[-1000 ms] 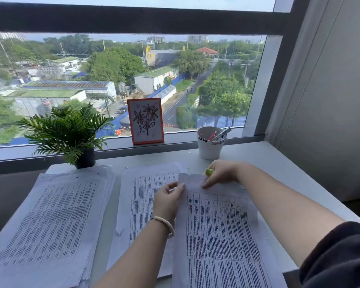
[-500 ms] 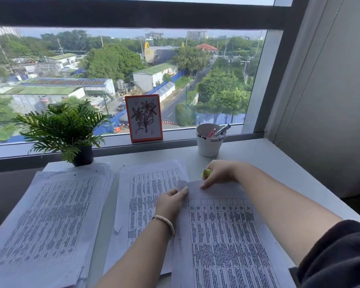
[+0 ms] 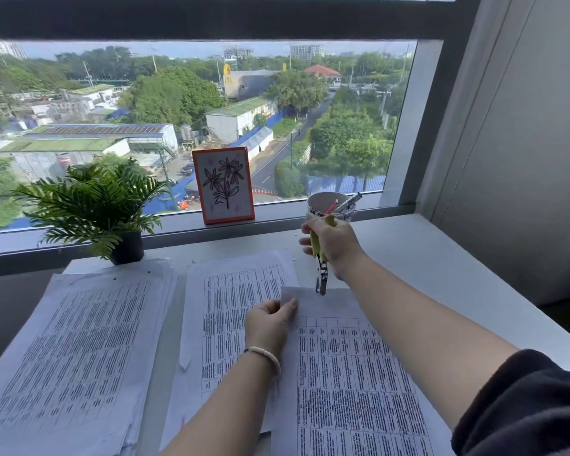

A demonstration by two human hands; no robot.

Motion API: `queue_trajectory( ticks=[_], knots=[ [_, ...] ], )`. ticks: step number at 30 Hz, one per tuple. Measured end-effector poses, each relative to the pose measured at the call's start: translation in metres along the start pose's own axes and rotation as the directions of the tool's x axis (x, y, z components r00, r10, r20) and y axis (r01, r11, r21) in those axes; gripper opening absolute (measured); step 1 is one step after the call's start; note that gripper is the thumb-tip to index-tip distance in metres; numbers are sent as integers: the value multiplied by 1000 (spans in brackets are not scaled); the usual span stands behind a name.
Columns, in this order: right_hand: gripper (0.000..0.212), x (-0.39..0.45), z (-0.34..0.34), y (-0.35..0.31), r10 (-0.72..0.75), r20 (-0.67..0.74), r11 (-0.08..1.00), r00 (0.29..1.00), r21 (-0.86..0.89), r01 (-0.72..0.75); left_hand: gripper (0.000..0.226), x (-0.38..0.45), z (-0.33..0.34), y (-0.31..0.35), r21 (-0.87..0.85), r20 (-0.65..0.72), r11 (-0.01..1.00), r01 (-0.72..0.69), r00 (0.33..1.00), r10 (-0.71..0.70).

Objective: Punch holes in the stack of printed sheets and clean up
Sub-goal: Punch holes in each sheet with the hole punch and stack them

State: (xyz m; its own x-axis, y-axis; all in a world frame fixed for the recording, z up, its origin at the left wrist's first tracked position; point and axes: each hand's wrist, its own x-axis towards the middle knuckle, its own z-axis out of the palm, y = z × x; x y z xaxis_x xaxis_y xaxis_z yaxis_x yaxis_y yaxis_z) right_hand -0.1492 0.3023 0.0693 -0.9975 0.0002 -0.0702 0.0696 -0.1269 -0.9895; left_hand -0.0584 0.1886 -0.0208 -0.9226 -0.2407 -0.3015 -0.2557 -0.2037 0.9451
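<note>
Sheets (image 3: 352,373) of printed tables lie directly under and toward the person from the tool, their long axis running away from the body, the far short edge just below the tool's tip. Nearest on that stack, the left hand (image 3: 270,324) pinches the far left corner, thumb on top and fingers curled around the paper edge, so this corner is pinned; it sits below and to the left of the working grip. Just beyond, the hole punch (image 3: 321,271), a slim plier-like tool with yellow handles, hangs nearly upright with its metal nose pointing down, touching or hovering at the far edge; contact cannot be confirmed. The right hand (image 3: 334,245) wraps the handles from above, fingers curled tight round them, and is clearly the hand nearer the edge to be punched. Whether the punch's mouth is around the paper cannot be told. Judging from this, the coming move depends on sliding the nose toward the person, along the stack's long axis, over the margin. Left of the grip lie a middle stack (image 3: 241,291) and a further left stack (image 3: 79,340), the latter showing a punched hole. Beyond the grip stands a cup of pens (image 3: 320,205).
</note>
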Motion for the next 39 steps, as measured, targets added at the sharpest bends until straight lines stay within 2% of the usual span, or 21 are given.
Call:
queue_trajectory(
  ticks=[4, 8, 13, 19, 24, 28, 31, 39],
  knots=[
    [13, -4, 9, 3, -80, -89, 989, 993, 116, 90, 15, 2, 0, -3, 46, -44, 999, -23, 999, 25],
    [15, -6, 16, 7, -141, -77, 989, 987, 40, 144, 9, 3, 2, -6, 52, -42, 997, -53, 998, 55],
    [16, -7, 20, 15, -79, -80, 991, 994, 100, 86, 10, 0, 1, -6, 21, -8, 998, -56, 998, 56],
    [20, -3, 18, 18, -119, -83, 993, 989, -11, 118, 13, -6, 2, -5, -22, 11, 997, -71, 997, 71],
    [39, 1, 18, 23, -44, -101, 999, 994, -3, 44, 15, -6, 4, -7, -21, 3, 995, -97, 995, 97],
    [26, 5, 18, 26, -39, -124, 997, 991, -74, 30, 17, -9, 5, -7, -7, 22, 993, -116, 993, 116],
    [28, 6, 23, 27, -54, -127, 992, 990, -118, 39, 14, -10, 6, -9, -20, 16, 993, -118, 993, 118],
    [32, 8, 18, 33, 0, -228, 980, 974, -193, -45, 24, -2, 6, -20, 218, 5, 950, -223, 974, 227]
  ],
)
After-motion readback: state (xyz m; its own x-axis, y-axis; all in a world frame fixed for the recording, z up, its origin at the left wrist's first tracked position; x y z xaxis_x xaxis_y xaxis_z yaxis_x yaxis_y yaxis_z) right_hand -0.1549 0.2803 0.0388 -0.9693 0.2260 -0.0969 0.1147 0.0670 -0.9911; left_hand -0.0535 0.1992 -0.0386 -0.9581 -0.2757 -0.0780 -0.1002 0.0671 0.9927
